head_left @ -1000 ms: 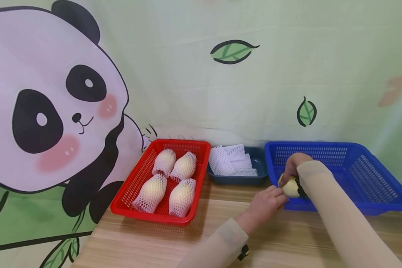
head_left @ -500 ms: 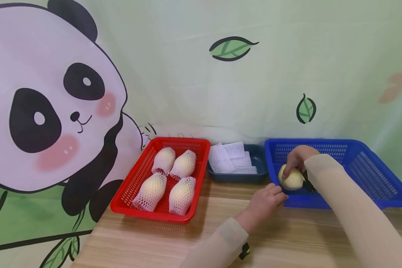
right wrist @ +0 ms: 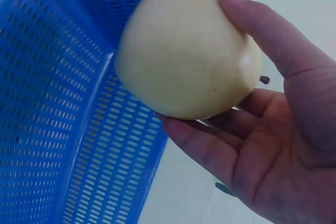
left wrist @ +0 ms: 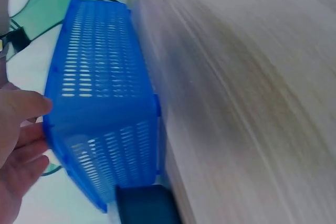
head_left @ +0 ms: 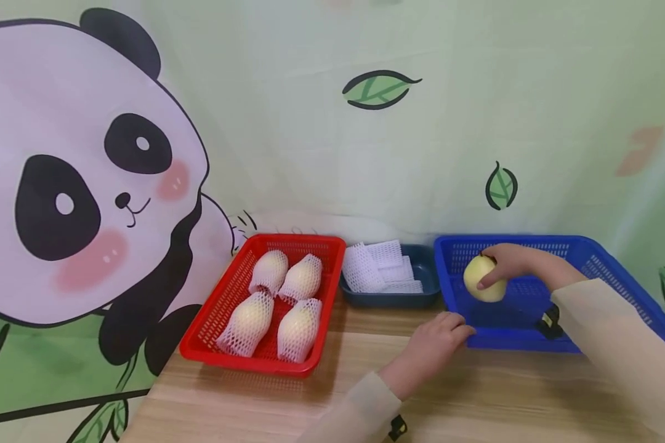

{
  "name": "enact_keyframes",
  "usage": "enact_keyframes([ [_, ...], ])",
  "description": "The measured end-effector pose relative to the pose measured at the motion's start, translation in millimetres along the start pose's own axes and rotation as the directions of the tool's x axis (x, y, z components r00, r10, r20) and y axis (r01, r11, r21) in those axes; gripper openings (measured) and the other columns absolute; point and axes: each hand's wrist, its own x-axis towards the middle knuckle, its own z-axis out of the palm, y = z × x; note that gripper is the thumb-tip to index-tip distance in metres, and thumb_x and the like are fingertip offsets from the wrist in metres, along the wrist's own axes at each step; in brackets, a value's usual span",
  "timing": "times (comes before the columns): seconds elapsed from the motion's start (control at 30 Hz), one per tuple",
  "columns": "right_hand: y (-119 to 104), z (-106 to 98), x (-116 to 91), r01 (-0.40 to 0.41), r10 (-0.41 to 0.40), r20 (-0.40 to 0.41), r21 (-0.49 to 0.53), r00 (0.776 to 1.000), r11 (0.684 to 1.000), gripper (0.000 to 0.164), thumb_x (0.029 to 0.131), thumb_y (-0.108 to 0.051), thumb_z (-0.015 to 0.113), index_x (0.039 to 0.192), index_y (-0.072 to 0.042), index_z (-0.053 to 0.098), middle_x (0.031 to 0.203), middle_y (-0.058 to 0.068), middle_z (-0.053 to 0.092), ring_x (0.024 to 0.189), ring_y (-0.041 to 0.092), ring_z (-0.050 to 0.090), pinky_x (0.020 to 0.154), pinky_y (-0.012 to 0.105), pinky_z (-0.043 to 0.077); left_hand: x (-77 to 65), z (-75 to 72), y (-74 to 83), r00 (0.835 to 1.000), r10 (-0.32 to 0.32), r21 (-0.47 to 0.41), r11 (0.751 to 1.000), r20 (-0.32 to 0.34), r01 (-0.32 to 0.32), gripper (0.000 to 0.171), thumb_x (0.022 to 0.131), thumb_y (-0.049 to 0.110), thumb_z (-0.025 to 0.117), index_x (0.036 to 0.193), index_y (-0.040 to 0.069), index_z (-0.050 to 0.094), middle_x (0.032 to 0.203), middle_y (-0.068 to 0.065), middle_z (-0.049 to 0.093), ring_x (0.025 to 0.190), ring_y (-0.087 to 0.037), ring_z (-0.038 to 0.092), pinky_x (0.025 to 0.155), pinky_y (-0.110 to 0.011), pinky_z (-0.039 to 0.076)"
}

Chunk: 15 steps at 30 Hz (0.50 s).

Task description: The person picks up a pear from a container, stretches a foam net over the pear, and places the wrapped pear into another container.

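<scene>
My right hand (head_left: 511,266) holds a bare, pale yellow pear (head_left: 478,275) above the floor of the blue basket (head_left: 526,341), near its left wall. In the right wrist view, the thumb and fingers (right wrist: 197,142) are curled round the pear (right wrist: 184,56), and its short dark stem points toward the palm. My left hand (head_left: 429,344) is at the basket's front left corner. Seen from the left wrist, the thumb lies at the rim of the blue basket (left wrist: 102,111) and the fingers reach behind it.
A red basket (head_left: 257,364) on the left holds several pears in white foam nets. Between the baskets stands a dark blue tray (head_left: 390,300) with flat foam net sleeves (head_left: 366,267). All stand on a wooden table (head_left: 332,394) before a panda-print cloth (head_left: 288,123).
My right hand has lifted the pear up from the basket's front left corner, and the pear has turned more upright. The left hand has stayed by the rim.
</scene>
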Motion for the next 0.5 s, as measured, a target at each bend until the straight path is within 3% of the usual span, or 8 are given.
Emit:
enact_keyframes([
  [0.1,-2,0,-10,0.015,-0.013,-0.107,0.020,0.994,1.000,0.084,0.084,-0.035,0.080,0.135,0.023,0.045,0.120,0.034,0.064,0.095,0.034,0.065,0.081,0.049,0.056,0.6,-7.4,1.1,0.998,-0.008,-0.011,1.000,0.067,0.009,0.028,0.097,0.025,0.071,0.125,0.023,0.072,0.118,0.007,0.071,0.114,-0.006,0.066,0.093,-0.014,0.055],
  [0.23,-12,4,-22,0.025,-0.005,-0.227,0.084,0.974,0.996,0.085,0.086,-0.033,0.079,0.139,0.022,0.041,0.126,0.038,0.060,0.098,0.037,0.064,0.082,0.052,0.056,-0.2,-19.1,0.7,0.995,0.001,-0.025,1.000,0.098,0.002,0.031,0.098,0.026,0.069,0.129,0.023,0.069,0.121,0.006,0.071,0.114,-0.007,0.068,0.094,-0.015,0.055],
  [0.5,-48,23,-31,0.081,0.004,-0.352,0.228,0.936,0.970,0.078,0.087,-0.035,0.079,0.140,0.012,0.046,0.119,0.028,0.064,0.093,0.029,0.061,0.073,0.033,0.051,-13.4,-53.5,-13.0,0.999,0.006,-0.098,0.995,0.033,-0.003,0.022,0.095,0.024,0.073,0.116,0.020,0.074,0.109,0.007,0.076,0.102,-0.009,0.071,0.091,-0.018,0.056],
])
